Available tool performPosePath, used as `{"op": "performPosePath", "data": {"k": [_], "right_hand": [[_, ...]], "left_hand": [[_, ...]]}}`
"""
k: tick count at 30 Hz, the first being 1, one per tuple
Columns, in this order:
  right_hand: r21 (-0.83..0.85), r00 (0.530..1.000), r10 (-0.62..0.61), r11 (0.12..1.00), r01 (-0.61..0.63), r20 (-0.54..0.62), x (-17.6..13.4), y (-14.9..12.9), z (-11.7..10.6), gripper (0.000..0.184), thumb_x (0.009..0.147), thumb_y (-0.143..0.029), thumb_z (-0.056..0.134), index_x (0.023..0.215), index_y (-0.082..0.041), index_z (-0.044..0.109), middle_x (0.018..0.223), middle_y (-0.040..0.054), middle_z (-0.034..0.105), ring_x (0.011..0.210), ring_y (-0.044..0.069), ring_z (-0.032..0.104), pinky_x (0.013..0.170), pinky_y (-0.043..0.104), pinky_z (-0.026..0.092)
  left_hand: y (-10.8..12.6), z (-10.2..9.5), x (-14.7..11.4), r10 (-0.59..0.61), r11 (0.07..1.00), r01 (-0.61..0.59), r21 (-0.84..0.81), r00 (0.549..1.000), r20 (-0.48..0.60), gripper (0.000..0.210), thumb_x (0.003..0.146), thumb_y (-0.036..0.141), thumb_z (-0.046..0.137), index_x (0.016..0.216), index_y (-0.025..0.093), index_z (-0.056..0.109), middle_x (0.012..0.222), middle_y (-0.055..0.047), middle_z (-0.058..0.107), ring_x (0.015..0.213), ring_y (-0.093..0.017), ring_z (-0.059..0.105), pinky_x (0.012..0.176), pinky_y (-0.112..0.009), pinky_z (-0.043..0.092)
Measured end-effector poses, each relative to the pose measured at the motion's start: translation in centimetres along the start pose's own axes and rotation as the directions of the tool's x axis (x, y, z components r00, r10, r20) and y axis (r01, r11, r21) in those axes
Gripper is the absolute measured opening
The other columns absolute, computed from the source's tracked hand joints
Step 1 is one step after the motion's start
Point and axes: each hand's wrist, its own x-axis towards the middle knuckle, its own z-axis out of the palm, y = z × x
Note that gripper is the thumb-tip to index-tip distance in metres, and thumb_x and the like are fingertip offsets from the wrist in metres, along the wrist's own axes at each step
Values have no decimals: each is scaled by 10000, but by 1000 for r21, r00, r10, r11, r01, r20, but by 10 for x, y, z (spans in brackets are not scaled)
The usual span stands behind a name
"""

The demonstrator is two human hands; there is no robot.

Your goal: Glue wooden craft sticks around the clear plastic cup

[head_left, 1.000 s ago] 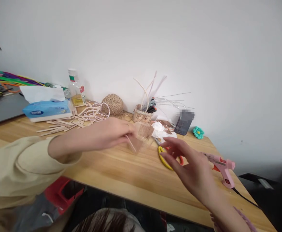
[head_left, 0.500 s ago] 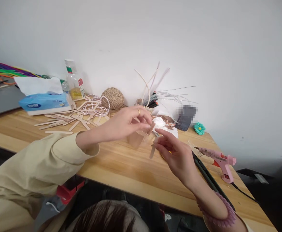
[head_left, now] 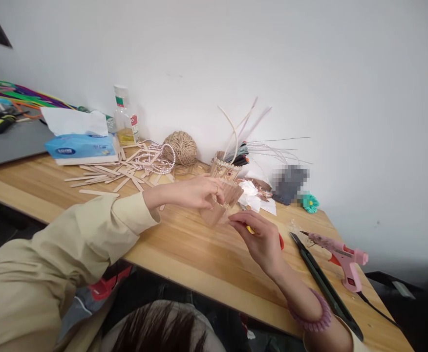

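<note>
A small box made of wooden craft sticks is held above the tabletop, tilted, its wall partly covered by fingers. My left hand is closed around its upper edge, the thumb at the near side. At the box's right lower edge my right hand has thumb and forefinger pinched together. Whatever lies between those fingertips is too small and blurred to make out. Just behind the box stands a craft-stick holder with a beaded rim, holding pens and several thin stems.
Loose craft sticks, a bead string and a twine ball lie left. A tissue pack and bottle stand behind. Right are a utility knife, a pink glue gun, a blurred phone and a green flower.
My right hand has moved in to the box's edge; the short craft stick it pinched is no longer distinct. My left hand has tilted the box and shifted its grip. The view has turned slightly left.
</note>
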Motion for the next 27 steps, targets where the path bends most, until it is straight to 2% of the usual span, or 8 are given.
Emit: {"op": "performPosePath", "data": {"k": [4, 9, 13, 16, 20, 27], "right_hand": [[-50, 999, -50, 997, 51, 18, 2, 0, 2, 111, 875, -139, 590, 903, -212, 668, 832, 26, 726, 728, 148, 680, 645, 237, 532], [-138, 998, -59, 989, 61, 16, 1, 3, 4, 71, 883, -162, 594, 856, -213, 636, 765, 10, 713, 675, 140, 664, 614, 234, 518], [-164, 998, -66, 984, 68, 15, 2, 7, 5, 67, 876, -157, 609, 851, -217, 627, 761, 10, 699, 675, 140, 648, 603, 238, 509], [-199, 990, -136, 972, 126, -33, 4, 9, 7, 79, 862, -148, 626, 848, -226, 625, 801, 26, 673, 744, 163, 628, 655, 279, 515], [-262, 976, -198, 950, 168, -92, 9, 14, 10, 75, 845, -153, 644, 845, -228, 636, 852, 48, 600, 764, 177, 579, 626, 302, 494], [-346, 968, -232, 919, 186, -96, 8, 21, 15, 62, 867, -177, 623, 886, -230, 649, 844, 47, 576, 760, 180, 570, 627, 315, 477]], "left_hand": [[-2, 4, 1, -33, 999, 34, -34, 999, 27, 235, 809, 96, 578, 997, 200, 673, 1127, -33, 694, 1146, -195, 567, 1047, -354, 314], [5, 6, 1, -104, 994, 106, -24, 992, 70, 255, 787, 133, 606, 1021, 210, 673, 1141, -31, 690, 1127, -216, 575, 1056, -392, 261], [6, 10, 3, -90, 995, 93, -28, 993, 78, 235, 792, 122, 583, 972, 234, 684, 1123, -21, 682, 1120, -213, 568, 1079, -426, 212], [3, 15, 3, -75, 996, 78, -48, 996, 56, 217, 803, 147, 583, 980, 224, 682, 1109, -39, 677, 1117, -223, 568, 1090, -450, 197], [-1, 19, 4, -59, 996, 61, -61, 998, 29, 229, 815, 170, 583, 1016, 215, 683, 1074, -52, 674, 1110, -236, 572, 1067, -437, 262], [-3, 21, 3, -80, 992, 79, -100, 997, -1, 183, 804, 183, 607, 962, 190, 698, 1063, -65, 645, 1091, -220, 568, 989, -366, 383]]}}
